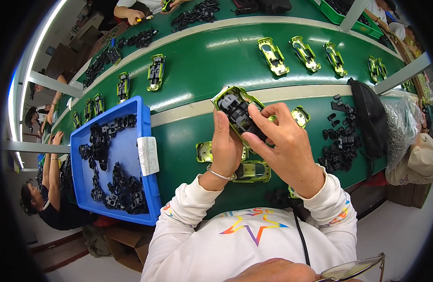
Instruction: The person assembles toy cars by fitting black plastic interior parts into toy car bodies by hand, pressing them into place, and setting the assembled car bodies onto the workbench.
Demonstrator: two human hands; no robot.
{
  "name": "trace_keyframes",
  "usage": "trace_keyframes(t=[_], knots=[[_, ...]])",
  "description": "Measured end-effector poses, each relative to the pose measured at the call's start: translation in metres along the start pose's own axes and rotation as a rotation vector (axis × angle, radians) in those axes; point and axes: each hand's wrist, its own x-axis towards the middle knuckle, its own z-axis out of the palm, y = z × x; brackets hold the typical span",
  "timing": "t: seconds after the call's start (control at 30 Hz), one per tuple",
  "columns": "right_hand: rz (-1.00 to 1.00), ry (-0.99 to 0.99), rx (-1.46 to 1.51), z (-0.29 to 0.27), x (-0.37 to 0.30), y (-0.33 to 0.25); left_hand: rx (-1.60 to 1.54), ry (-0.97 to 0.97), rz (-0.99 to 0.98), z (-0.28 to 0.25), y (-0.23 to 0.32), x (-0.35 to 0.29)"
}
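Observation:
A yellow-green toy car body [233, 99], turned open side up, rests in my left hand [224, 148], whose fingers wrap its near side. Inside the shell sits a black plastic interior piece [240, 113]. My right hand [287, 141] reaches over from the right, thumb and index finger pressing on the black part; whether a small piece is between them is hidden. Under my hands, more green car bodies lie on the bench, one roof up [254, 171] and another [204, 152] partly behind my left wrist.
To the left stands a blue bin [153, 188] with black parts. Black pieces [341, 145] are heaped at the right beside a black bag [367, 117] and a clear plastic bag [400, 127]. Beyond a pale rail, a green conveyor belt [207, 66] carries car bodies. Other people work around it.

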Motion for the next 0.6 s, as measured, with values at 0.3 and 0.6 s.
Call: trace_keyframes(t=[0.3,0.6], knots=[[-0.068,0.052,-0.083,0.008,-0.006,0.005,-0.031,-0.025,-0.002,0.001,0.0,-0.005],[-0.037,0.006,-0.013,-0.006,-0.001,0.003,-0.012,-0.13,-0.056,0.002,0.005,-0.007]])
